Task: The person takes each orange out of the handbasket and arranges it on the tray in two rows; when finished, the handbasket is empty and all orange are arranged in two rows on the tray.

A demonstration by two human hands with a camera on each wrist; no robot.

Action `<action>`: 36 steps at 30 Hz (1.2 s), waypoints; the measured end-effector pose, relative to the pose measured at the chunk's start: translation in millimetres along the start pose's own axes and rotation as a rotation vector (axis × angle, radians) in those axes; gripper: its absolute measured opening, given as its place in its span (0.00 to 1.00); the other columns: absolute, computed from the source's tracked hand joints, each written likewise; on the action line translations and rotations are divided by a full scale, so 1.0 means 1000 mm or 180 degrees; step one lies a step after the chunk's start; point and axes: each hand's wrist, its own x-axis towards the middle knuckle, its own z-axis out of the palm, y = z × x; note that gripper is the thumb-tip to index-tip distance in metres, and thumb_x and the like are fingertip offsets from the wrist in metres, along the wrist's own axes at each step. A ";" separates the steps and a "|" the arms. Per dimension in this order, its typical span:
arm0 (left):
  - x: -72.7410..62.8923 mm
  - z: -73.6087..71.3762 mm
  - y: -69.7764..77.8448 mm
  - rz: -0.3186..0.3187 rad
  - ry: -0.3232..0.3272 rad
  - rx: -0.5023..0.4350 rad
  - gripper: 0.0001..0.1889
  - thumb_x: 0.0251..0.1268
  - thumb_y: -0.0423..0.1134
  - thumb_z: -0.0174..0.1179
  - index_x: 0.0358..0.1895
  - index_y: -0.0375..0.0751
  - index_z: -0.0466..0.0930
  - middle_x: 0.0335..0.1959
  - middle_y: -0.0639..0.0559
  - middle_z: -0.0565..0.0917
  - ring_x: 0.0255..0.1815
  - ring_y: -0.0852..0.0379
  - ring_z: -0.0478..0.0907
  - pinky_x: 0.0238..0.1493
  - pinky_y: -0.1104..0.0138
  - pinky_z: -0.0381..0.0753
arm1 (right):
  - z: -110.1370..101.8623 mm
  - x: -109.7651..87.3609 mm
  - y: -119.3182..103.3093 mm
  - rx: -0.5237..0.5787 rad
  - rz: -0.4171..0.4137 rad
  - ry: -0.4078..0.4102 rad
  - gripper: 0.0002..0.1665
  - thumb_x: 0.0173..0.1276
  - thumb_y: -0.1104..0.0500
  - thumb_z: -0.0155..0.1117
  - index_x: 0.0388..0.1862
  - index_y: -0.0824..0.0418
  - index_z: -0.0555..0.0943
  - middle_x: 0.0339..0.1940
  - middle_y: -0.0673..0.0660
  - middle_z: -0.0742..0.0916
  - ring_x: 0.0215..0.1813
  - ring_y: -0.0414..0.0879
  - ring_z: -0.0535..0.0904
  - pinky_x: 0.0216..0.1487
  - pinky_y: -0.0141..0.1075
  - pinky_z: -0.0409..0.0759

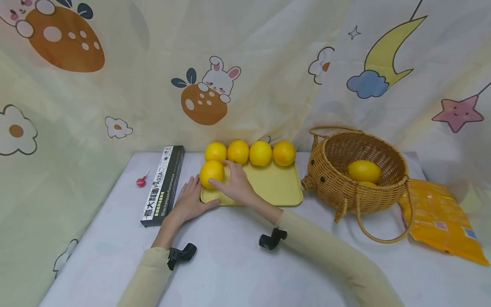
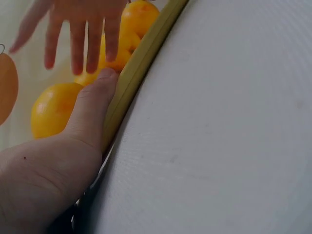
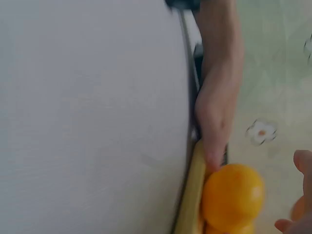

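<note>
On the white table [image 1: 230,268], a wicker basket [image 1: 337,187] stands to the right of a yellow tray [image 1: 274,183], along whose far side four oranges [image 1: 260,153] line up. My left hand [image 1: 190,202] lies with straight fingers at the tray's near left corner, while my right hand [image 1: 238,183] is spread wide, thumb and fingers apart, at the front orange [image 1: 209,172], which sits on the tray's left end.

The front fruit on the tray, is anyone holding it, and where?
No hand grips the front fruit: the right hand is open, a gap between them in the right wrist view.
</note>
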 end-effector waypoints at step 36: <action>0.007 0.004 0.001 0.0044 0.0008 -0.0004 0.59 0.54 0.73 0.57 0.79 0.42 0.39 0.81 0.39 0.39 0.81 0.38 0.34 0.80 0.44 0.35 | -0.167 -0.184 0.091 0.0881 -0.0919 -0.0393 0.15 0.70 0.71 0.55 0.55 0.68 0.75 0.51 0.47 0.84 0.51 0.37 0.83 0.45 0.33 0.86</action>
